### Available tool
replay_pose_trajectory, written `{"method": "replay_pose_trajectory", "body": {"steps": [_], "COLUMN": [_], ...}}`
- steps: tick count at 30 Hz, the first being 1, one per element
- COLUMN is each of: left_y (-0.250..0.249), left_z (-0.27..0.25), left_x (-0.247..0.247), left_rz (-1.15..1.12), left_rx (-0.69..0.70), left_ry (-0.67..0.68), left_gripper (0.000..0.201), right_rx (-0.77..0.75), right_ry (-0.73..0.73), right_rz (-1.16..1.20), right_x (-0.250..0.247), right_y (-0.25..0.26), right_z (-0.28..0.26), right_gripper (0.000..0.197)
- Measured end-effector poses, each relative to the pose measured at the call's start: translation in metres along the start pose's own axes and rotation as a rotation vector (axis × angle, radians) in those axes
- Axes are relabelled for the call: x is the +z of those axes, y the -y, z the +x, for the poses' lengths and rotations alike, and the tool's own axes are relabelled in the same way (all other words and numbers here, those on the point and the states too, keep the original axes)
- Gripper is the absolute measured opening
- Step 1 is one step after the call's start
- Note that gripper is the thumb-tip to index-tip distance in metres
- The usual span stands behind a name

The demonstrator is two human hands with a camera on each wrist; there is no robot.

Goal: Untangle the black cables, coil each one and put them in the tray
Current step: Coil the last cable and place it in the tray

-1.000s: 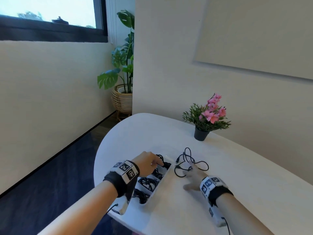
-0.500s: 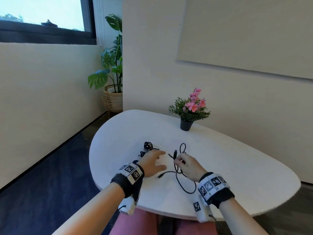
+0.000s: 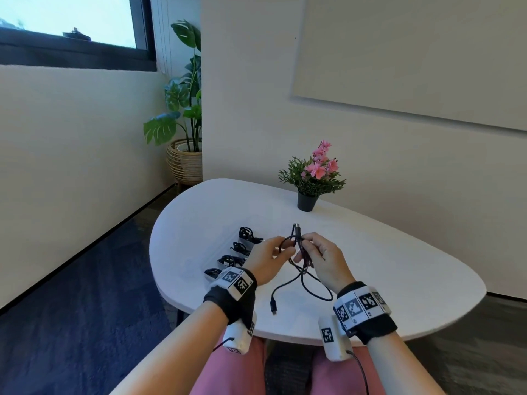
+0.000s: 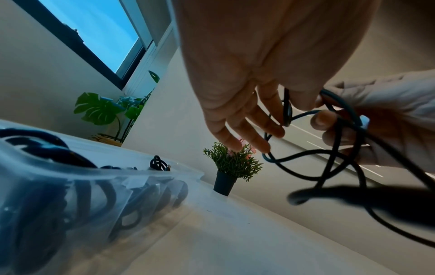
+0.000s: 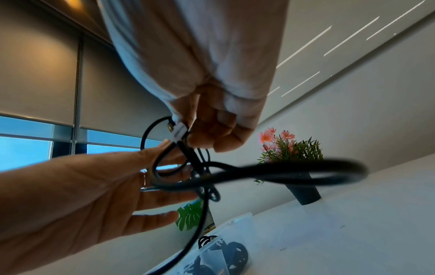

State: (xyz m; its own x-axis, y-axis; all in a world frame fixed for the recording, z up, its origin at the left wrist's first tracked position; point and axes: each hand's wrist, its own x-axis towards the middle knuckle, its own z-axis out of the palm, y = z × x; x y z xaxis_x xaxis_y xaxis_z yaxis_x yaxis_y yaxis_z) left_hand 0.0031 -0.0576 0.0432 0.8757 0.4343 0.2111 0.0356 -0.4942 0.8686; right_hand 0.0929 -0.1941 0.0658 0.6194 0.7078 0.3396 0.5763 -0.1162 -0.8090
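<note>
Over the worktop near its front edge, beside the tray of coils, right hand pinches the black cable, left hand loosely threading loops. Light, floppy; grip near the plug.

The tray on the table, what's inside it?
The clear tray holds coiled black cables, one bundle in each of four compartments. The left hand and its wristband cover the tray's near right part, so anything there cannot be seen.
</note>
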Motion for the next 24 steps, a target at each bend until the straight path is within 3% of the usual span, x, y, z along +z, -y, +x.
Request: {"method": "replay_pose_trajectory", "body": {"steps": [4,7,11,14,17,24], "left_y": [-0.002,-0.004,-0.003,0.008,0.018,-0.014], "left_z": [0.001,0.0,-0.007,-0.008,-0.007,-0.005], "left_x": [-0.005,-0.01,-0.014,-0.015,-0.015,-0.019], "left_rz": [-0.018,-0.128,-0.197,-0.049,0.036,-0.486], "left_rx": [-0.046,-0.108,-0.137,-0.059,0.007,0.024], "left_ry": [-0.058,-0.011,-0.014,-0.058,-0.081,-0.103], "left_gripper": [0.025,0.024,0.019,0.018,0.02,0.024], "right_rx": [0.047,0.063,0.06,0.111,0.068,-0.193], "right_ry": [-0.062,-0.099,-0.191,-0.227,-0.195,-0.257], "right_rz": [-0.072,-0.21,-0.127,-0.038,-0.16,-0.393], "right_x": [-0.003,-0.007,-0.007,-0.009,-0.013,-0.021], "right_y": [-0.004,-0.012,-0.012,-0.015,-0.018,-0.021], "right_z": [0.002,0.004,0.004,0.004,0.004,0.01], "right_gripper": [0.016,0.012,0.015,0.017,0.015,0.013]}}
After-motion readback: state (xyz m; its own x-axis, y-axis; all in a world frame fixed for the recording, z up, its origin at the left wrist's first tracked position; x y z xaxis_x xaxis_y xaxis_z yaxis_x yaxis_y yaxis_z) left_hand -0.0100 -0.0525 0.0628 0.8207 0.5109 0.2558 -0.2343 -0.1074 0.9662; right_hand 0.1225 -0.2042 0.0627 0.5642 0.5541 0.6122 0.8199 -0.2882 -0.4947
